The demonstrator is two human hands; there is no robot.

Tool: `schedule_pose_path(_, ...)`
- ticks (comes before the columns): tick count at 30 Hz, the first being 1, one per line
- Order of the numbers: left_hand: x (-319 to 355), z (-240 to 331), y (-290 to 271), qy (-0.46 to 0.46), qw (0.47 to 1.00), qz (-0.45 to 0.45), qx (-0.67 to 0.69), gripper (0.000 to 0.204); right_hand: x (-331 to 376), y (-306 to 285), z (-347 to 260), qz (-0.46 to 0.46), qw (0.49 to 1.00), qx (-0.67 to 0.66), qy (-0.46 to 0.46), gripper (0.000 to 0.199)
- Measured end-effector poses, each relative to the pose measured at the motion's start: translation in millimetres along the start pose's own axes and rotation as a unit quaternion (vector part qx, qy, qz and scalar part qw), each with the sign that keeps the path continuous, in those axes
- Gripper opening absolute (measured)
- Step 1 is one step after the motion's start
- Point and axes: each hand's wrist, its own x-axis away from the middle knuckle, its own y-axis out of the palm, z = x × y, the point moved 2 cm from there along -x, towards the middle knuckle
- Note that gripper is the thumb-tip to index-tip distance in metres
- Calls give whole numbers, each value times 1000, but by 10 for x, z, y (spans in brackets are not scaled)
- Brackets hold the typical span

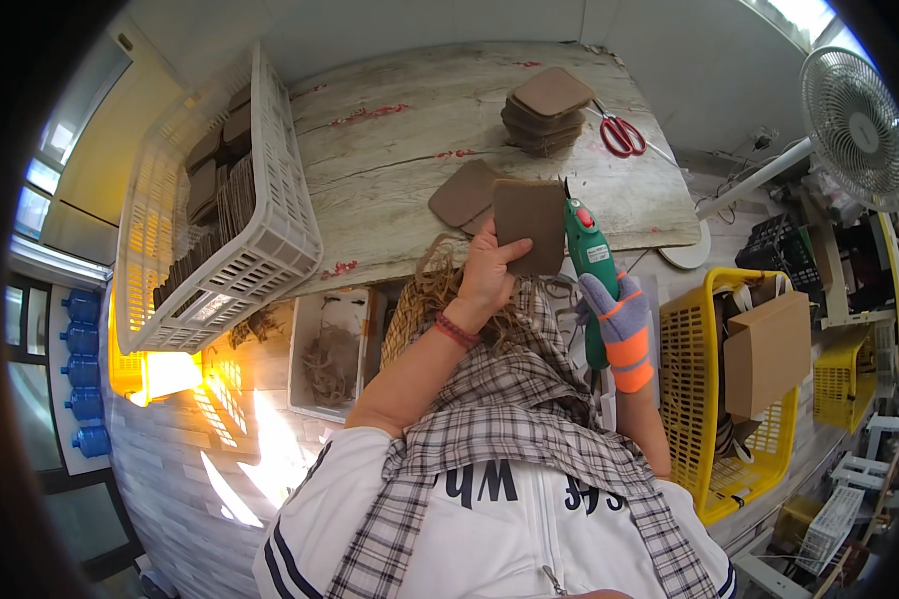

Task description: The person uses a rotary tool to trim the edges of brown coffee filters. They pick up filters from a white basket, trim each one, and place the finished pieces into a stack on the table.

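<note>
We work at a weathered wooden table (410, 140), with a white plastic crate (270, 210) of brown pieces well to the left of our grip and a yellow basket (694, 399) just right of it. Our bare left hand (484, 275) is clamped on a brown square pad (529, 225), thumb across its face, holding it upright above the table's near edge. Just right of it, our gloved right hand (621, 324) is closed around a green electric cutter (591, 260), its tip beside the pad's top corner.
</note>
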Motion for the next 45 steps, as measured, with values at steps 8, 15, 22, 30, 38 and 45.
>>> schedule_pose_path(8,-28,344,-247,-17,982,-34,-186,42,64,-207,73,-40,998,43,16,27)
schedule_pose_path(15,-43,719,-357,-104,934,-105,-324,44,141,-296,116,-92,991,83,39,32)
schedule_pose_path(22,37,824,-376,-168,908,-112,-367,46,178,-273,225,-126,978,166,-1,44)
schedule_pose_path(30,166,748,-446,-247,894,-117,-354,50,188,-115,348,-125,984,124,16,44)
schedule_pose_path(38,221,820,-417,-274,870,-138,-385,52,137,-50,402,-122,977,176,0,41)
schedule_pose_path(45,129,1027,-455,-207,792,-201,-538,40,141,-73,354,-175,971,164,19,37)
